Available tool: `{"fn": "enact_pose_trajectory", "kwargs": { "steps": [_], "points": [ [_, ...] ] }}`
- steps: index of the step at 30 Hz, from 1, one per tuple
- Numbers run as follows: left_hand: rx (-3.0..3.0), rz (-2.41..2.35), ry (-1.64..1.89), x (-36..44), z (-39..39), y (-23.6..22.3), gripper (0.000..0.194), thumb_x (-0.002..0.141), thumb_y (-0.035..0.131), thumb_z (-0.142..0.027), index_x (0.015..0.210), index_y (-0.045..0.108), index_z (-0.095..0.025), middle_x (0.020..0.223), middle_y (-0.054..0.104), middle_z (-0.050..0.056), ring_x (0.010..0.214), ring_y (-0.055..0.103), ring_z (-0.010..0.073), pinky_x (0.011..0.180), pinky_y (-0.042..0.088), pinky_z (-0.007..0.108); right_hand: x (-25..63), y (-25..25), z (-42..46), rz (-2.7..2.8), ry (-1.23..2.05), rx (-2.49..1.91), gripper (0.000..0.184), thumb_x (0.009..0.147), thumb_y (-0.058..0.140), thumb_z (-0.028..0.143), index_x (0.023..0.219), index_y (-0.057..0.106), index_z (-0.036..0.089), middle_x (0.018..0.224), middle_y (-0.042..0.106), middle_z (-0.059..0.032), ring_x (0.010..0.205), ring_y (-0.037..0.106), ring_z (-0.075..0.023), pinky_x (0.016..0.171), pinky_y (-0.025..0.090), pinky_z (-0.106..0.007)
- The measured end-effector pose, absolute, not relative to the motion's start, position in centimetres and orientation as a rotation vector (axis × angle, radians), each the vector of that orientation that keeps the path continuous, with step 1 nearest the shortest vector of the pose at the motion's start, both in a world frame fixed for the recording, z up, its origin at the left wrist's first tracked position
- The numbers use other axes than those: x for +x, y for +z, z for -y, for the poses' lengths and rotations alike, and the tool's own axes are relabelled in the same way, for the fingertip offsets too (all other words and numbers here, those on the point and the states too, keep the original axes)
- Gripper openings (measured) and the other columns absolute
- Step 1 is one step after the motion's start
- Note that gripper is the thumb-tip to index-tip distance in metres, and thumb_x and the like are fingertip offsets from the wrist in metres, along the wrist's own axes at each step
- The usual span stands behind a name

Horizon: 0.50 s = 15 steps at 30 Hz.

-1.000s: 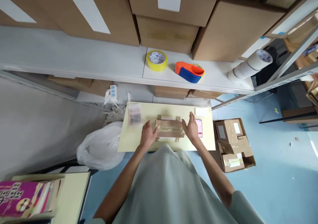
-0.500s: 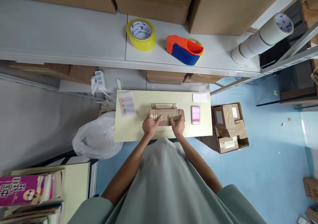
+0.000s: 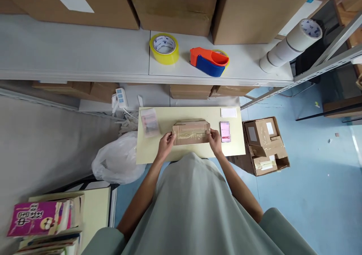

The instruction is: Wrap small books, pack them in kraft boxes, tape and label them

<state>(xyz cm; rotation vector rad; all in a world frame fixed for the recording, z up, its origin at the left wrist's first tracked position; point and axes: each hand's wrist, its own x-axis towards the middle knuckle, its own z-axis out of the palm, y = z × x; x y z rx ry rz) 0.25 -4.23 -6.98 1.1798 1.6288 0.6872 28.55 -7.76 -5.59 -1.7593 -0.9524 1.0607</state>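
A small brown cardboard box [image 3: 191,133] with clear tape across it is between my hands, over the pale yellow table [image 3: 152,151]. My left hand [image 3: 166,143] grips its left end, fingers at the corner. At the right end, my right hand [image 3: 215,140] closes on the edge in the same way. A phone [image 3: 225,132] with a pink screen lies just right of my right hand. Behind it is a white label slip [image 3: 228,112]. Left of the box rests a clear plastic sleeve with printed paper [image 3: 150,122].
On the shelf [image 3: 85,55] stand a yellow tape roll [image 3: 166,59], an orange and blue tape dispenser [image 3: 209,61], stacked white rolls [image 3: 291,46] and large cartons. An open carton of small boxes [image 3: 264,145] sits right of the table. A white plastic bag [image 3: 118,159] hangs at left.
My hands have moved apart from the middle of the taped face to the two ends of the box. The box's taped face is now turned more toward me.
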Motion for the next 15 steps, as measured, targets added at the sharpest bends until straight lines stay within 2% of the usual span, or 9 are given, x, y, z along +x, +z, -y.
{"fn": "enact_pose_trajectory", "kwargs": {
  "steps": [2,4,9,13,15],
  "points": [
    [1.250,-1.601,0.742,-0.4,4.5,-6.7,0.040,0.094,0.068,-0.056,0.110,0.078,-0.020,0.118,0.080,0.011,0.105,0.076,0.0266,0.095,0.061,0.035,29.1,-4.3,7.9,0.956,1.006,-1.711,0.059,0.095,0.067,0.074,0.119,0.073,0.020,0.133,0.076,-0.0166,0.124,0.071,-0.0298,0.103,0.059,-0.044],
    [1.300,-1.578,0.766,-1.0,4.7,-6.9,0.037,0.093,0.070,-0.050,0.114,0.078,-0.021,0.123,0.078,0.010,0.102,0.077,0.0247,0.097,0.063,0.036,29.7,-3.6,8.2,0.978,0.965,-1.736,0.053,0.097,0.067,0.071,0.112,0.075,0.021,0.140,0.073,-0.0166,0.130,0.069,-0.0300,0.106,0.059,-0.044],
    [1.163,-1.624,0.657,-1.4,5.9,-9.8,0.029,0.086,0.066,-0.025,0.112,0.076,-0.020,0.126,0.078,0.011,0.109,0.078,0.0273,0.105,0.061,0.041,30.2,-5.8,9.9,0.975,1.119,-1.875,0.060,0.095,0.063,0.077,0.103,0.076,0.019,0.114,0.082,-0.0171,0.107,0.077,-0.0311,0.097,0.062,-0.047],
    [1.050,-1.700,0.538,-1.0,7.8,-12.4,0.017,0.079,0.064,-0.014,0.092,0.073,-0.021,0.105,0.081,0.011,0.106,0.078,0.0309,0.107,0.060,0.049,30.3,-9.4,11.7,0.978,1.287,-1.934,0.062,0.085,0.066,0.083,0.097,0.075,0.022,0.107,0.083,-0.0159,0.102,0.079,-0.0333,0.094,0.064,-0.050],
    [1.022,-1.711,0.528,-1.0,8.3,-13.2,0.014,0.079,0.063,-0.014,0.088,0.070,-0.021,0.099,0.081,0.011,0.102,0.078,0.0313,0.104,0.061,0.050,30.7,-10.5,11.9,0.989,1.324,-1.934,0.060,0.082,0.069,0.082,0.096,0.074,0.024,0.107,0.084,-0.0150,0.103,0.079,-0.0340,0.095,0.065,-0.051]
  ]
}}
